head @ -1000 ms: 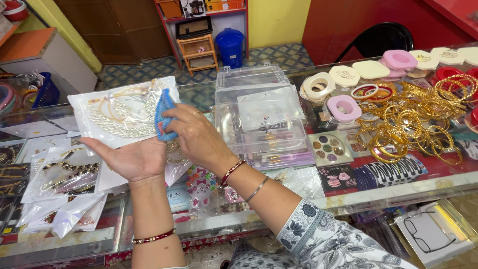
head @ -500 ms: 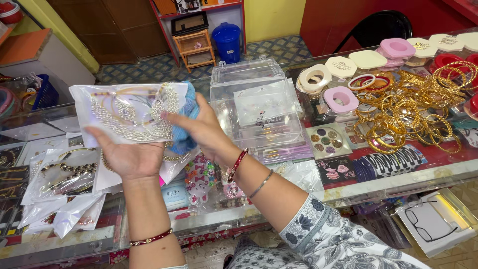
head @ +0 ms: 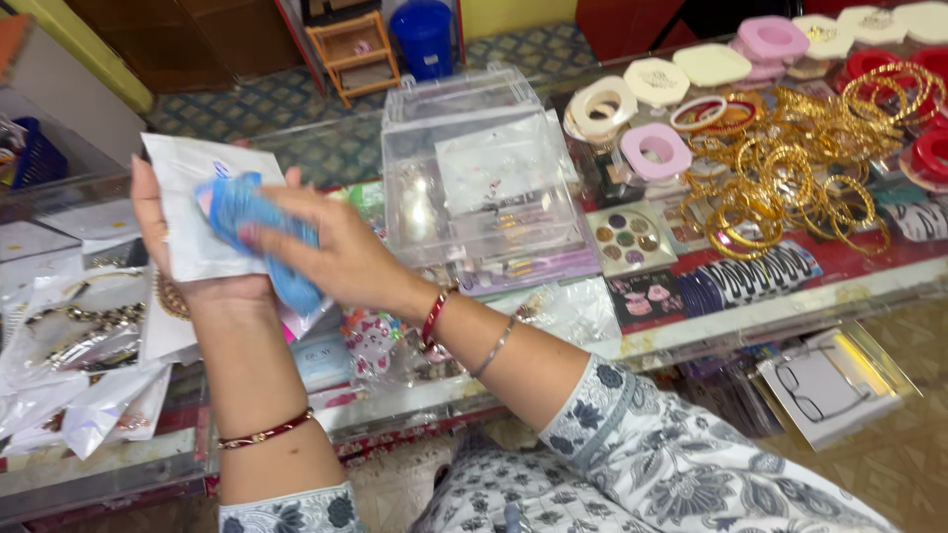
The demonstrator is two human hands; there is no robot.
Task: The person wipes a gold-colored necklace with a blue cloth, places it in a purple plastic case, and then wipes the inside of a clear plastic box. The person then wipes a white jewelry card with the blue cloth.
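Cloth (head: pixel 259 232) now over packet's (head: pixel 197 212) contents

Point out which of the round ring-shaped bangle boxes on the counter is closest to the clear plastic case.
The cream ring box, just right of the clear plastic case. The pink ring box sits further right, and the other pale boxes lie beyond toward the far corner.

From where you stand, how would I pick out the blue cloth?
Start at the glass counter and find the clear plastic box near its middle. Left of it, the left hand holds up a white packet. The blue cloth is pressed against that packet under the right hand, the only soft blue thing among pale packets.
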